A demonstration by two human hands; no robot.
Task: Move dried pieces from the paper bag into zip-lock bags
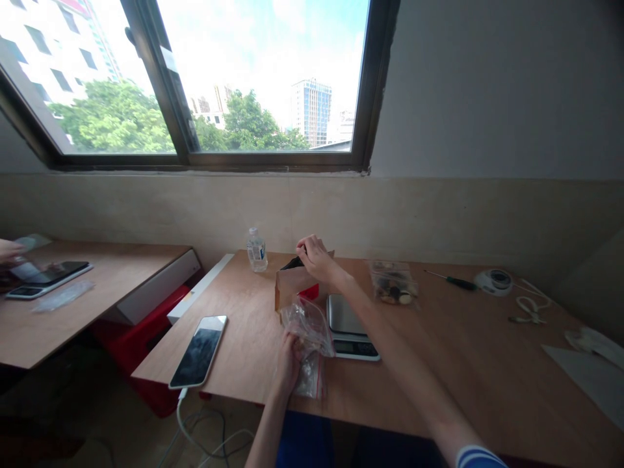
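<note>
My left hand (287, 364) grips a crumpled clear plastic bag (307, 331) near the table's front edge, and the bag's lower part hangs below my fingers. My right hand (314, 259) is raised over a brown cardboard box (288, 289), its fingers closed on a black object (293, 263) that is partly hidden. A red item (310, 292) shows beside the box. A digital kitchen scale (348, 325) with a steel pan stands just right of the bag, beneath my right forearm.
A water bottle (257, 250) stands behind the box. A smartphone (198, 351) lies left on the wooden table (234, 351), cable attached. Right are a bag of small items (392, 284), a screwdriver (455, 281), and a tape roll (494, 281). Another person's hand (7, 252) is at the left desk.
</note>
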